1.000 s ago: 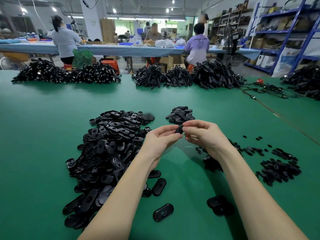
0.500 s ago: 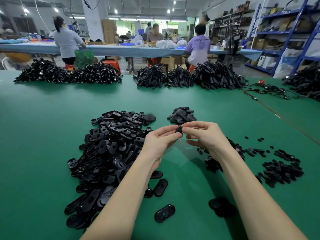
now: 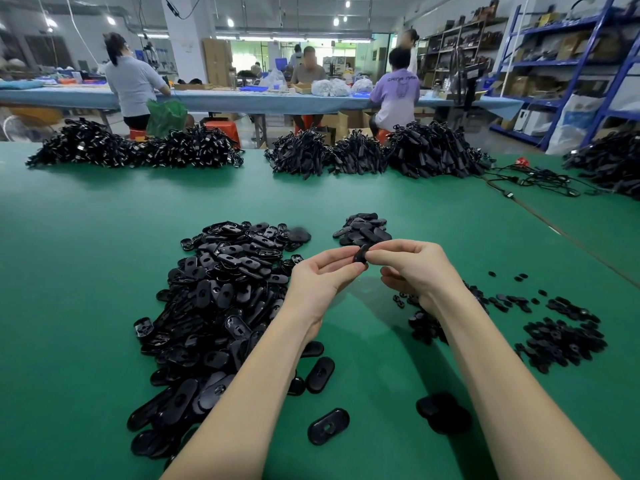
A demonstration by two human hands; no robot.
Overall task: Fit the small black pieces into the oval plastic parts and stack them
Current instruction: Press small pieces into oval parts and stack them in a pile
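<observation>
Both hands meet above the green table (image 3: pixel 86 271). My left hand (image 3: pixel 320 282) and my right hand (image 3: pixel 414 268) pinch one black oval plastic part (image 3: pixel 360 254) between their fingertips, held on edge. Whether a small piece sits in it is hidden by the fingers. A big heap of oval parts (image 3: pixel 214 299) lies to the left. Just beyond the hands sits a small pile of oval parts (image 3: pixel 362 228). Small black pieces (image 3: pixel 557 337) lie scattered in a patch at the right.
Loose oval parts (image 3: pixel 327 426) lie near my forearms, and a dark blurred one (image 3: pixel 443 412) under the right arm. Heaps of black cable assemblies (image 3: pixel 429 152) line the table's far edge, with loose cables (image 3: pixel 540 176) at the right. People sit at a blue bench behind.
The hands stay together on the oval part with only slight finger shifts. The view has shifted a little.
</observation>
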